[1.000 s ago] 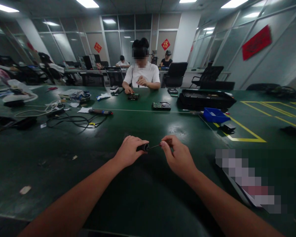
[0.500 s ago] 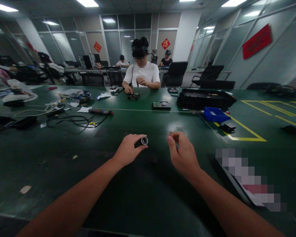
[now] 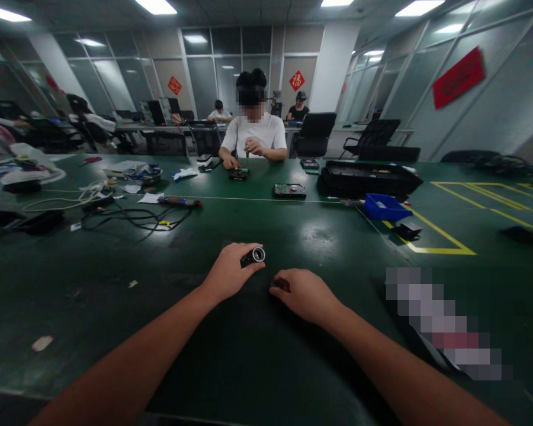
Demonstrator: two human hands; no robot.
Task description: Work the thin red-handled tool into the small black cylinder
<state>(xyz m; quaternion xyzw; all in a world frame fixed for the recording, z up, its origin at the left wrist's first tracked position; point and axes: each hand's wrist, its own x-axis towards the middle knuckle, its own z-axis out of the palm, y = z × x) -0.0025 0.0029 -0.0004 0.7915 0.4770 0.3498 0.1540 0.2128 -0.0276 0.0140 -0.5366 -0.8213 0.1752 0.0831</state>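
My left hand (image 3: 231, 271) is closed around a small black flashlight (image 3: 258, 255), its thumb and fingers on either side of the tube. The flashlight's round silver-rimmed end faces right and toward me; most of the body is hidden in my palm. Lower and to the right, my right hand (image 3: 308, 294) rests at the tabletop with its fingers curled. Between its thumb and forefinger shows a small dark piece (image 3: 279, 284), too dim to make out in detail.
Across the green table (image 3: 182, 349) a person in a white shirt (image 3: 266, 133) handles a circuard-like device (image 3: 239, 174). A hard drive (image 3: 289, 190), a black tray (image 3: 368, 177) and a blue bin (image 3: 385, 207) stand beyond my hands. Cables (image 3: 128, 219) lie left; a blurred-out sheet (image 3: 444, 325) lies right.
My right hand has moved left and down to the tabletop, and its fingers have come around the small dark piece lying there. My left hand keeps its hold on the flashlight.
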